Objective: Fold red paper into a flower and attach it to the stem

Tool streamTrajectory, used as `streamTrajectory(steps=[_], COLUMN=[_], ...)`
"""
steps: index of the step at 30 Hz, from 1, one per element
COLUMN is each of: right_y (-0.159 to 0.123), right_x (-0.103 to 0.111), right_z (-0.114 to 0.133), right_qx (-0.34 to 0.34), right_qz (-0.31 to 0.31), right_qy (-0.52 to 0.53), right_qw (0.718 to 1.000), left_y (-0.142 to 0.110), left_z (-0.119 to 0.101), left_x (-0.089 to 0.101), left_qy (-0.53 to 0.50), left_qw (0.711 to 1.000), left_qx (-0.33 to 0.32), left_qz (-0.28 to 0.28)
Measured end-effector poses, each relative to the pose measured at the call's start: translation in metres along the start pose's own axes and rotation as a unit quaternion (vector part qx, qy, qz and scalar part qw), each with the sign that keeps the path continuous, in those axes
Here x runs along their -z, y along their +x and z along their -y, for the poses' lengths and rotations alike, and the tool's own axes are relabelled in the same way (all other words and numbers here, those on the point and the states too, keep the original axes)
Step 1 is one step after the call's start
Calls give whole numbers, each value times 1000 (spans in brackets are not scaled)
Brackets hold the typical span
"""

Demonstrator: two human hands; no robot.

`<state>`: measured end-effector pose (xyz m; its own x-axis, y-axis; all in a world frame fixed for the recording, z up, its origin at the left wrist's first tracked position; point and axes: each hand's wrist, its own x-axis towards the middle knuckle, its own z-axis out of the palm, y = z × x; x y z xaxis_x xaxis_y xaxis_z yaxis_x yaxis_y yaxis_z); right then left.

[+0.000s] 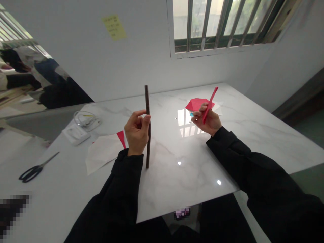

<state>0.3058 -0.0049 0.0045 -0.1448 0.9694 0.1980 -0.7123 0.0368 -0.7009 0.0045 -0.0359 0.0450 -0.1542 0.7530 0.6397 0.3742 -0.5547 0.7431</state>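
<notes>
Far left, past the table: a co-worker, details blurred. Near left, black-handled scissors lying flat, blade angled to the far right, probably laid aside so my hands are free. Farther off, a white box with a white cable loosely looped beside it, likely parked there to leave me room. Right of these, a pale sheet, red piece showing at its right end; joined or separate, can't tell.

Middle: my left hand, thumb and index finger pinched on a dark stick, nothing else in the grip. Stick near upright, gripped above its middle, presumably to keep it steady; can't tell if its lower end meets the tabletop. Right of it, tiny beads.

Far right-centre: red paper over pale scraps, blue bit poking out. My right hand is just before it, thumb and fingers tight on a red strip, some fingers partly hidden. Strip leans right at the top, maybe raised for a clear view.

Counts: scissors 1, box 1, cable 1, pale sheet 1, stick 1, beads 2 visible, red paper 1, scraps uncertain, blue bit 1, strip 1.
</notes>
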Motion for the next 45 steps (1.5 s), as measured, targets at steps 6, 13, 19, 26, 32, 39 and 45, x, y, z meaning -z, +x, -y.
streamTrajectory(steps=[6,13,19,26,32,39,45], right_y=[4,12,12,1,-4,-8,-10], right_x=[-3,22,18,-9,-15,-13,-14], right_z=[-2,15,15,-16,-27,-40,-47], right_qx=[-3,47,25,-88,-137,-155,-156], right_qz=[-62,33,-62,-33,-6,47,73], right_qy=[-33,20,-25,69,41,39,42], right_qw=[998,998,997,993,990,986,984], left_y=[-2,-8,-18,-20,-25,-29,-22], left_z=[-7,-3,11,33,53,49,50], left_x=[-4,-9,-15,-18,-13,-31,-34], left_qy=[1,4,40,169,402,449,417], left_qw=[991,924,857,949,887,859,873], left_qx=[-90,-52,-10,50,91,96,108], left_qz=[100,379,513,262,208,226,228])
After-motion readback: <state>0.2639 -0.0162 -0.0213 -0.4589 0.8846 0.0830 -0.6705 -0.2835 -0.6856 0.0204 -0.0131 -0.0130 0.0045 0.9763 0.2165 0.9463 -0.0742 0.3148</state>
